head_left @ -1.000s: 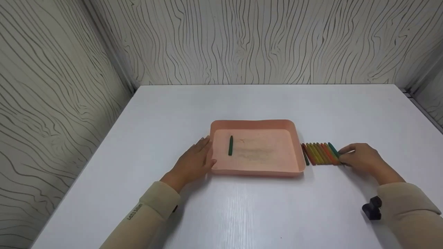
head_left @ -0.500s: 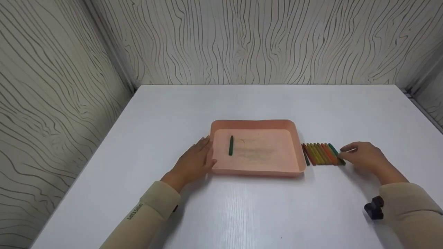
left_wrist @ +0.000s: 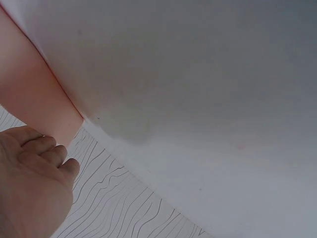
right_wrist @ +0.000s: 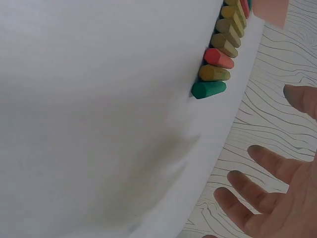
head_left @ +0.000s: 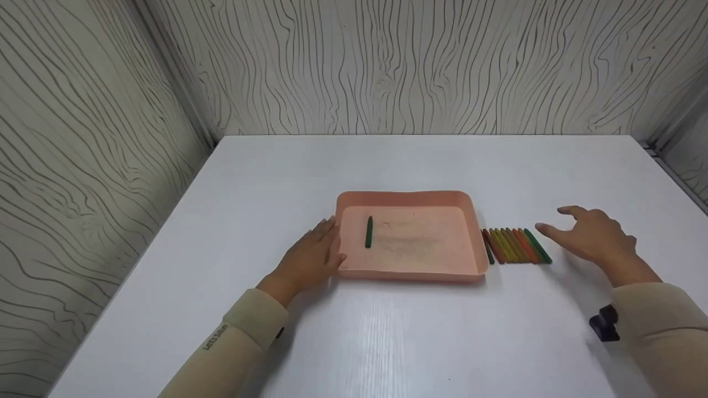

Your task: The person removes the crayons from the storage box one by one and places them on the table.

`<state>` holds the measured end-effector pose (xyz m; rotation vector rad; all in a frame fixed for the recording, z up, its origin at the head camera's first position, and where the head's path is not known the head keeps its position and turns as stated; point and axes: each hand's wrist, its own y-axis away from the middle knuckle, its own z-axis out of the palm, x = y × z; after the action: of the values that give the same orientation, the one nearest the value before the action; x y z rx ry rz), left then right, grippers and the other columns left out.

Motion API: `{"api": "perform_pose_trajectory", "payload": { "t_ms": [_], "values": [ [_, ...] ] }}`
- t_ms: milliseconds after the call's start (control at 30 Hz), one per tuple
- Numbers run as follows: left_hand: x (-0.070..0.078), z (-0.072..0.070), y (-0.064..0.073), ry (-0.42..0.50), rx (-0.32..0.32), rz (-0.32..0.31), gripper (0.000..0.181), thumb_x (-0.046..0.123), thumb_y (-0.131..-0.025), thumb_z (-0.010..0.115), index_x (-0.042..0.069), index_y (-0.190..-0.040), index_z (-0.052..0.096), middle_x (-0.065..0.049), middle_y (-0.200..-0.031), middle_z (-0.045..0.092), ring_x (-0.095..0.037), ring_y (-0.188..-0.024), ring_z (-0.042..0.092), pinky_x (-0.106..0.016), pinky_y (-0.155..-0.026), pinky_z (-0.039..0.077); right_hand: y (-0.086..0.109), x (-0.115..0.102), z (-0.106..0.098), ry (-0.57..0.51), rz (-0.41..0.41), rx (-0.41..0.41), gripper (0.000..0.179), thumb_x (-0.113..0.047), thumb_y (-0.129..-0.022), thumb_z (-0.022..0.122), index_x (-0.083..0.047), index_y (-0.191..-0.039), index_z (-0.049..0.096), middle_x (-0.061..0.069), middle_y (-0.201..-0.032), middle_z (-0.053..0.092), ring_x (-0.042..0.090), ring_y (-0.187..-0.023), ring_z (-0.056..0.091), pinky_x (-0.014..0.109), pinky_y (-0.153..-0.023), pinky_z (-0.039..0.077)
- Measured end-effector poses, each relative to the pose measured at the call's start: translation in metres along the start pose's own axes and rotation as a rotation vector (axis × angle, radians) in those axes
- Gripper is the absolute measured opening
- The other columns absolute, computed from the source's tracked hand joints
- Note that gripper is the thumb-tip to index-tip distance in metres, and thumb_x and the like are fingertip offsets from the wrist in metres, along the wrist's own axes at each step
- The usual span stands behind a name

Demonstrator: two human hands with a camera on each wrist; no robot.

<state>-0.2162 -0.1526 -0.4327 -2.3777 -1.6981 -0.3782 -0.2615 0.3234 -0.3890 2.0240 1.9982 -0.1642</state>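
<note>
A shallow pink tray (head_left: 412, 276) lies mid-table with one dark green crayon (head_left: 369, 232) in its left part. My left hand (head_left: 307, 257) rests against the tray's left wall, fingers straight along it and thumb at the near corner. Just right of the tray, several crayons (head_left: 511, 246) lie side by side in a slanted row, in brown, yellow, orange and green. The green crayon (right_wrist: 208, 89) at the row's right end is closest to my right hand (head_left: 600, 237). That hand hovers to the right of the row, thumb and fingers spread, holding nothing.
The white table (head_left: 387, 342) reaches back to a wood-grain patterned wall (head_left: 381, 66). A similar panel (head_left: 72, 166) stands along the left side. A small black device (head_left: 604, 323) sits at the right sleeve cuff.
My right hand has let go of the green crayon at the row's right end, lifted away and spread its fingers. That crayon now lies alongside the others. The left hand stays put.
</note>
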Motion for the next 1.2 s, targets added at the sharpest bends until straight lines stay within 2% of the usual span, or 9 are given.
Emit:
{"api": "perform_pose_trajectory", "payload": {
  "t_ms": [233,667,900,1200],
  "values": [
    [-0.001,-0.002,-0.001,-0.002,0.001,0.016,0.066,0.040,-0.099,0.045,0.003,-0.150,0.025,-0.006,-0.157,0.018,-0.021,-0.143,0.015,-0.038,-0.114,0.017,-0.001,-0.011,-0.014,0.010,-0.008,0.072,0.094,-0.073,-0.084,0.043,0.004,-0.138,0.038,0.040,-0.123,0.040,0.057,-0.097,0.046,0.075,-0.071,0.035],
    [-0.001,-0.003,0.000,-0.023,-0.008,0.034,0.067,0.042,-0.100,0.043,0.002,-0.150,0.024,-0.006,-0.157,0.018,-0.022,-0.143,0.015,-0.038,-0.114,0.017,-0.007,-0.053,-0.035,-0.010,-0.075,0.144,0.089,-0.070,-0.085,0.045,0.003,-0.137,0.042,0.039,-0.125,0.042,0.060,-0.104,0.041,0.075,-0.075,0.033],
    [-0.001,-0.003,0.000,-0.025,0.000,0.044,0.066,0.041,-0.100,0.045,0.001,-0.149,0.026,-0.008,-0.157,0.019,-0.023,-0.143,0.016,-0.038,-0.114,0.018,-0.010,-0.082,-0.032,-0.001,-0.126,0.161,0.087,-0.069,-0.086,0.045,0.001,-0.137,0.043,0.039,-0.127,0.039,0.060,-0.108,0.039,0.073,-0.078,0.034],
    [-0.001,-0.001,0.000,-0.036,0.002,0.040,0.066,0.041,-0.099,0.045,0.001,-0.149,0.027,-0.007,-0.156,0.019,-0.023,-0.143,0.016,-0.038,-0.114,0.019,-0.013,-0.126,-0.015,-0.018,-0.185,0.157,0.080,-0.064,-0.086,0.051,-0.002,-0.136,0.047,0.034,-0.131,0.042,0.055,-0.113,0.041,0.072,-0.082,0.033]
  ]
}}
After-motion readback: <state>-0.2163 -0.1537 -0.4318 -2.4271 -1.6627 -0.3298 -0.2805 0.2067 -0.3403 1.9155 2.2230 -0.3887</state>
